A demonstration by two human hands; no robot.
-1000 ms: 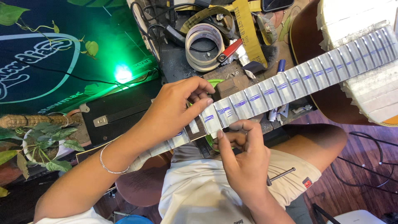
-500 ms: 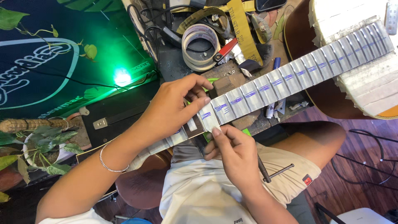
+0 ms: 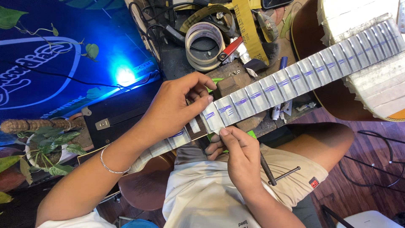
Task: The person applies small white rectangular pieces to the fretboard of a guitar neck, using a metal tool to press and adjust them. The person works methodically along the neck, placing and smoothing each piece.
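A guitar neck (image 3: pixel 295 80) covered in strips of pale masking tape with blue pen marks runs from upper right to lower left across my lap. My left hand (image 3: pixel 177 105) rests on top of the neck, its fingertips pressing a tape strip (image 3: pixel 213 116) on the fretboard. My right hand (image 3: pixel 238 154) is just below the neck, its thumb and fingers pinching the lower edge of that same strip. A dark thin tool (image 3: pixel 266 169) lies along my right palm and lap. The guitar body (image 3: pixel 333 88), also taped, is at upper right.
Rolls of tape (image 3: pixel 205 44), a red-handled tool (image 3: pixel 230 48), a yellow strap and cables crowd the bench behind the neck. A wooden block (image 3: pixel 234 82) props the neck. A lit blue sign (image 3: pixel 63 71) and a potted plant (image 3: pixel 50 147) are on the left.
My right hand rose to the neck's lower edge and took hold of the tape strip. The background light turned from green to blue. My left hand stayed on the neck.
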